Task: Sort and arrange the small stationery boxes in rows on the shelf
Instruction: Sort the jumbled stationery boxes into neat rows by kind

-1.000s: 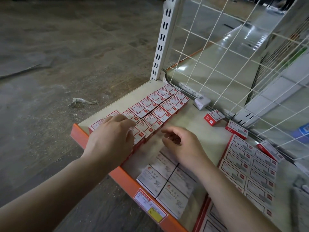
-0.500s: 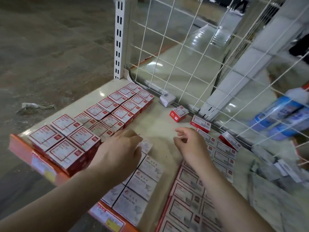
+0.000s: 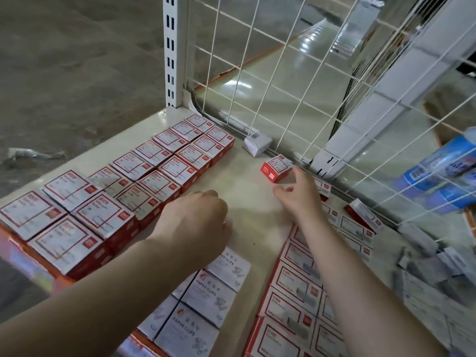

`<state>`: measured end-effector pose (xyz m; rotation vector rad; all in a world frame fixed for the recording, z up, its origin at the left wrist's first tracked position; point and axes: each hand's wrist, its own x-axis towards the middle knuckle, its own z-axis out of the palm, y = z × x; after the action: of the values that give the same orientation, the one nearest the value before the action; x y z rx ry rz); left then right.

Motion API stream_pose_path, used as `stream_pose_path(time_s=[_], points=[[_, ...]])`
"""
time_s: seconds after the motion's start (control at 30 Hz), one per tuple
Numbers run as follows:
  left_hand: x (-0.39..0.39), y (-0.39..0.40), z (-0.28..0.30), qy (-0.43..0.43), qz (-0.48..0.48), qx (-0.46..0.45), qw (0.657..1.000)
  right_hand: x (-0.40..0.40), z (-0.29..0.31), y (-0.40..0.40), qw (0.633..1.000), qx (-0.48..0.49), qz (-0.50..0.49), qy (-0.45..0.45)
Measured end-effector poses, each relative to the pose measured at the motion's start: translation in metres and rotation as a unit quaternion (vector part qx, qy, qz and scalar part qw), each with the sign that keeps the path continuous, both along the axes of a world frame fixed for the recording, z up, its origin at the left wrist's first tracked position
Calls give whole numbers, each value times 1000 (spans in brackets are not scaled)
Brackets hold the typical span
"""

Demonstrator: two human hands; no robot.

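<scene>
Cream metal shelf (image 3: 247, 202) with white wire-grid back (image 3: 283, 73) holds our two rows of red-and-white stationery boxes (image 3: 144, 176) at left. Sorting step: our right hand (image 3: 300, 194), fingers spread and empty, reaches the stray red carton (image 3: 276, 168), next needing a pinch. Left hand (image 3: 195, 217), loosely curled, empty, has left the rows since earlier.

The scene is lit softly and evenly from above; bright glare is reflected by the polished floor (image 3: 306, 45) behind the wire grid (image 3: 291, 81). Faint shadows are cast on the shelf (image 3: 247, 199). Wide-angle bending and motion blur are seen at the right edge.
</scene>
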<state>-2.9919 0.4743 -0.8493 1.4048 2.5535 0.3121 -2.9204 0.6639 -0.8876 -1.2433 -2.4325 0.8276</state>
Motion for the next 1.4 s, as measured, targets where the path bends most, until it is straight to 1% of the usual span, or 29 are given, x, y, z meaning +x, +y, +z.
stream_pose_path(time_s=[0.37, 0.63, 0.7, 0.77, 0.87, 1.07, 1.17, 1.3, 1.4], points=[[3, 0, -2, 12, 11, 14, 1000, -19, -14, 13, 998, -11, -57, 37], [7, -13, -9, 8, 0, 39, 999, 10, 7, -12, 1000, -5, 19, 1], [8, -18, -10, -10, -5, 45, 999, 19, 11, -20, 999, -6, 33, -4], [8, -22, -8, -45, -8, 56, 997, 29, 14, -27, 999, -6, 39, -4], [8, -28, -6, -93, 11, 86, 992, 43, 18, -38, 999, -30, 29, 10], [16, -28, 0, -114, 49, 132, 984, 81, 30, -60, 998, -14, 56, -8], [25, -27, 3, -161, 39, 150, 975, 99, 39, -74, 998, -7, 66, -2], [39, -20, 10, -249, 23, 141, 958, 113, 48, -90, 996, -16, 80, 28], [46, -14, 12, -286, 18, 124, 950, 119, 54, -99, 994, -11, 98, 43]])
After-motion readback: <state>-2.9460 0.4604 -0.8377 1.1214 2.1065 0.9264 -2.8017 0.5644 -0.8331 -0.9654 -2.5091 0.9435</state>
